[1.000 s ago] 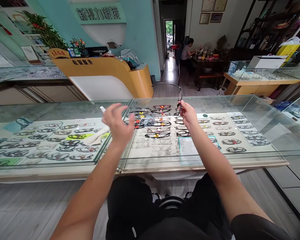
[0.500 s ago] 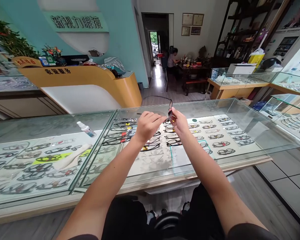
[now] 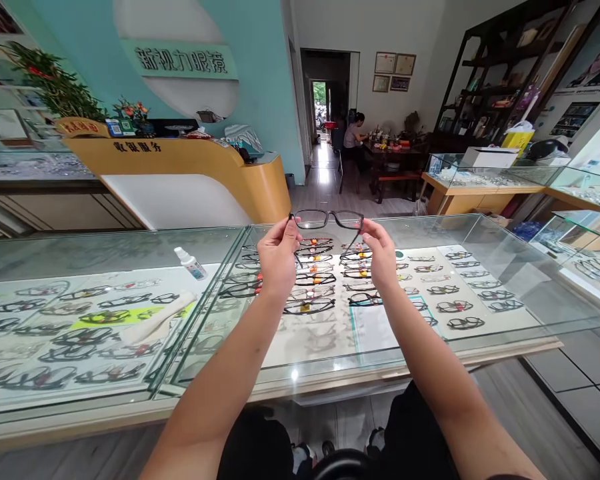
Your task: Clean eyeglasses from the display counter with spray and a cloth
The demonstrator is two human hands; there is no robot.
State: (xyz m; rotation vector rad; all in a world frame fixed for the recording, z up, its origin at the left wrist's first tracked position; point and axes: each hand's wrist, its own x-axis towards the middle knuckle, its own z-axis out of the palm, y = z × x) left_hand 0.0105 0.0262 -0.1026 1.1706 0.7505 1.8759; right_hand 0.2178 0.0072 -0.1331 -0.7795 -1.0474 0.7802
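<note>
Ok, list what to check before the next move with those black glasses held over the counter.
1. Left hand pinches one end of the thin black-framed glasses: ok.
2. Right hand pinches the other end: ok.
3. Frame level, above the glass display counter, not touching it: ok.
4. Lenses free of smears: cannot tell.
5. Small white spray bottle upright on the counter, left of the hands: ok.
</note>
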